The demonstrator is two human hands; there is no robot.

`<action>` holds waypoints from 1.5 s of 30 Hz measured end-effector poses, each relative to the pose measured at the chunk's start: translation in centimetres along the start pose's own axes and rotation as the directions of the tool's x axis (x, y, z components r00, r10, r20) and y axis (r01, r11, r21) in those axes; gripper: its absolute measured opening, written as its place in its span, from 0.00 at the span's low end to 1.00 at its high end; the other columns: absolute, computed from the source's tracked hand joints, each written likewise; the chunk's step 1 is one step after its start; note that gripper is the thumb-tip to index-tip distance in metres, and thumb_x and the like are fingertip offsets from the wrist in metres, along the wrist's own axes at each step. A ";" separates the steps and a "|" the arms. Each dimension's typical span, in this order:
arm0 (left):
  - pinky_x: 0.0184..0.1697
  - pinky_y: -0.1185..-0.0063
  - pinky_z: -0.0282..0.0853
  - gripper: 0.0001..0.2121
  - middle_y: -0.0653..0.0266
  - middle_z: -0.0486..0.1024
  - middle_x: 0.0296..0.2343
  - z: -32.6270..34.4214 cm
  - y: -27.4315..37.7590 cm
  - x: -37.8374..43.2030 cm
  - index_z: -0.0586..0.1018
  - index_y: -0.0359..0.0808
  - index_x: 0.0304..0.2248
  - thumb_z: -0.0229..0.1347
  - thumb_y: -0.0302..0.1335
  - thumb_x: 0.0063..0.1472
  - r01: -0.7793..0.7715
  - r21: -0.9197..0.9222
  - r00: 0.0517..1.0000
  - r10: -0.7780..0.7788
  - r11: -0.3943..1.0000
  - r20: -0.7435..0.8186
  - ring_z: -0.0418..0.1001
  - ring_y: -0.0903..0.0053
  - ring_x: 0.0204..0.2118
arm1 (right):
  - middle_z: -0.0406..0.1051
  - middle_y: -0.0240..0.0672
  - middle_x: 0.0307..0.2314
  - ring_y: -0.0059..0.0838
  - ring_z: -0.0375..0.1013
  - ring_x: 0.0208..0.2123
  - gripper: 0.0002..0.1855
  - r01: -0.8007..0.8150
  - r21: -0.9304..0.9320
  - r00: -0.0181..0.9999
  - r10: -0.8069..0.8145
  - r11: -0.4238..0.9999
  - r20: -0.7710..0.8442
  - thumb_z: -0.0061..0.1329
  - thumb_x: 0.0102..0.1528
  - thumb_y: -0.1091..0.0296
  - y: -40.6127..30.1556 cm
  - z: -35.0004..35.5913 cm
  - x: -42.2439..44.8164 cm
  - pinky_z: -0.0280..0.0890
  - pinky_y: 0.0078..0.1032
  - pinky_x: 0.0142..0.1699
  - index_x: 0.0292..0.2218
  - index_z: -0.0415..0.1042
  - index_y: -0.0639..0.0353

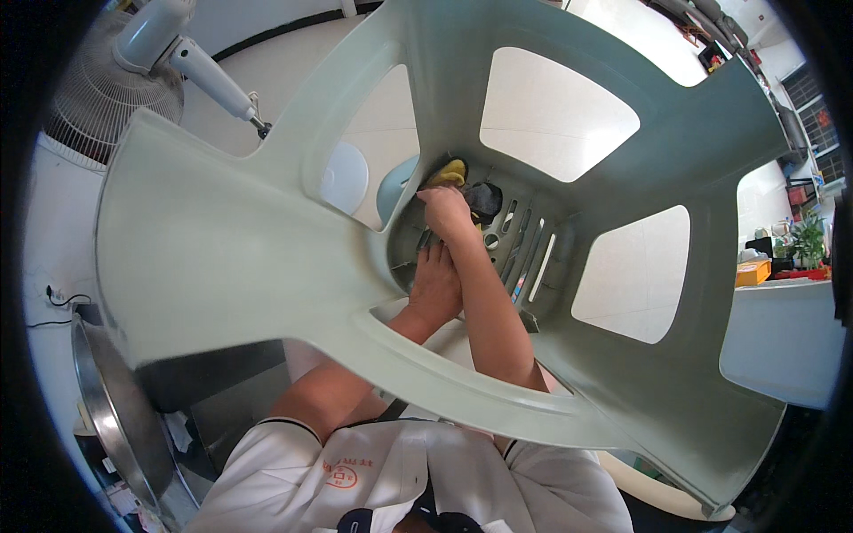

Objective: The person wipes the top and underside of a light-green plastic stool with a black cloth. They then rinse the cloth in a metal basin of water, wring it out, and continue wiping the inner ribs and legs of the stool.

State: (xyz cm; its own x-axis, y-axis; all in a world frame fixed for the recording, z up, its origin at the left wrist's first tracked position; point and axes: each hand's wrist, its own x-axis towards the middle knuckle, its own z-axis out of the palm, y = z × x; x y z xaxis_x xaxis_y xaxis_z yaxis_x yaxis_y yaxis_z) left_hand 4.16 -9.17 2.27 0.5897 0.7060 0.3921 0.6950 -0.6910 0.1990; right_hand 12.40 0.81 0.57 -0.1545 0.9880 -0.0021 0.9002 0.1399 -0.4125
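A large pale green plastic stool (220, 233), seen into its hollow underside, fills the view before me. Both my arms reach into it. Deep inside, my left hand (436, 283) lies palm down near the slotted seat panel (530, 256), fingers extended. Just beyond, my right hand (445, 206) is bent at the wrist, its fingers mostly hidden. Touching or close beside its fingers is a yellow and dark fabric-like item (451, 173). A dark grey, soft-looking piece (484, 202) shows to the right of that hand; whether the two are one item I cannot tell.
A white caged fan (113, 93) stands at upper left. A round metal piece (110, 406) is at lower left, below a wall socket with a cable. On the right, a white counter (783, 333) bears a plant (808, 240) and a yellow box (753, 273). Pale round objects show through the stool's openings.
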 end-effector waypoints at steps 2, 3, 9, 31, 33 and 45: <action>0.33 0.69 0.55 0.15 0.54 0.64 0.28 0.0 0.0 -0.2 0.69 0.30 0.34 0.49 0.29 0.45 0.002 -0.009 1.000 -0.002 1.000 -0.020 0.61 0.63 0.32 | 0.69 0.40 0.34 0.37 0.66 0.41 0.18 -0.028 0.055 0.999 0.027 0.998 0.028 0.35 0.45 0.75 -0.8 -0.9 -0.2 0.59 0.29 0.46 0.37 0.71 0.55; 0.32 0.70 0.56 0.14 0.55 0.64 0.28 0.1 0.2 -0.3 0.70 0.31 0.32 0.49 0.29 0.45 0.005 -0.030 0.999 -0.006 1.000 -0.032 0.61 0.64 0.33 | 0.69 0.42 0.33 0.40 0.67 0.39 0.17 -0.078 0.158 0.997 0.074 0.984 0.032 0.36 0.45 0.76 -0.6 -1.1 -0.4 0.60 0.29 0.45 0.37 0.71 0.56; 0.30 0.70 0.61 0.11 0.59 0.65 0.23 0.2 0.2 -0.8 0.72 0.33 0.28 0.51 0.29 0.42 0.053 -0.162 0.996 -0.040 0.985 0.083 0.63 0.63 0.29 | 0.70 0.43 0.27 0.38 0.70 0.31 0.11 -0.087 0.732 0.820 0.466 0.676 -0.333 0.42 0.44 0.80 1.0 -0.6 -3.3 0.62 0.24 0.40 0.31 0.71 0.62; 0.47 0.67 0.55 0.21 0.53 0.66 0.39 2.0 0.0 -2.7 0.65 0.34 0.42 0.47 0.38 0.51 0.059 -0.206 0.984 -0.022 0.977 0.179 0.62 0.63 0.46 | 0.69 0.46 0.30 0.44 0.68 0.35 0.18 0.079 0.487 0.989 -0.128 0.870 0.069 0.39 0.41 0.80 -3.5 0.7 -5.0 0.62 0.33 0.40 0.37 0.69 0.58; 0.47 0.67 0.55 0.20 0.53 0.66 0.40 -0.4 0.6 -2.2 0.67 0.34 0.41 0.46 0.37 0.52 0.109 -0.262 0.983 -0.065 0.959 0.172 0.62 0.63 0.46 | 0.69 0.47 0.31 0.45 0.67 0.36 0.19 0.070 0.493 0.996 -0.090 0.867 0.016 0.36 0.41 0.81 -3.3 1.1 -4.7 0.62 0.33 0.42 0.36 0.69 0.59; 0.46 0.56 0.51 0.23 0.54 0.61 0.44 -1.9 0.6 -0.3 0.66 0.36 0.43 0.51 0.36 0.47 0.234 -0.227 0.966 -0.199 0.945 0.165 0.53 0.56 0.51 | 0.69 0.43 0.34 0.42 0.66 0.39 0.13 -0.209 0.509 0.903 0.365 0.835 -0.228 0.44 0.45 0.68 -3.8 -5.2 -9.8 0.59 0.32 0.45 0.35 0.70 0.57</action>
State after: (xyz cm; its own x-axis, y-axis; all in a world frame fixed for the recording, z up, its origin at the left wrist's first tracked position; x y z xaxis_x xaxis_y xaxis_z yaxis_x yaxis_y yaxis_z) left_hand 3.57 -10.09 4.00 0.4988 0.8453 0.1912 0.7013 -0.5233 0.4840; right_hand 12.62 -9.03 6.95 0.2821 0.9578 0.0550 0.5762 -0.1233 -0.8080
